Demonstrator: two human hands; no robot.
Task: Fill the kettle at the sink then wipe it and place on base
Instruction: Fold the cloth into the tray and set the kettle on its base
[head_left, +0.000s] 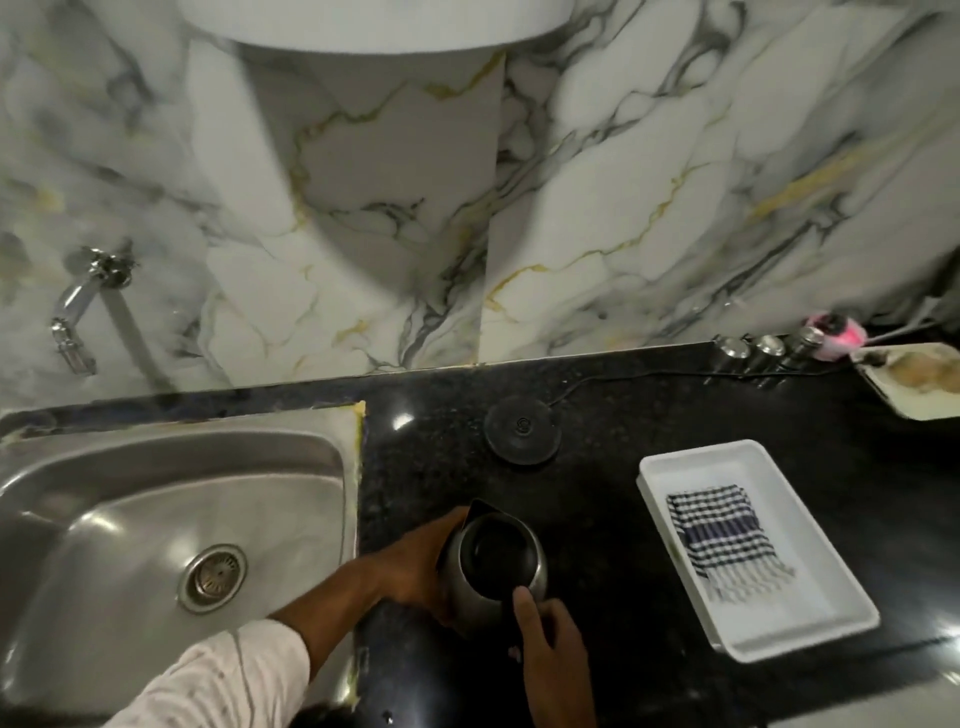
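Observation:
A steel kettle (496, 558) with a black lid stands on the black counter near its front edge, just right of the sink (171, 519). My left hand (415, 566) wraps its left side. My right hand (550, 644) grips the black handle at the near side, thumb on the lid. The round black kettle base (522, 428) lies farther back on the counter, its cord running right. A blue-and-white checked cloth (722, 540) lies folded in a white tray (831, 597) to the right. A chrome tap (85, 301) juts from the marble wall above the sink.
Three small steel-capped jars (769, 348) and a pink-topped item (834, 332) line the back wall at right. A stained white board (919, 376) sits at the far right. The steel sink has a drain (213, 577) at its middle.

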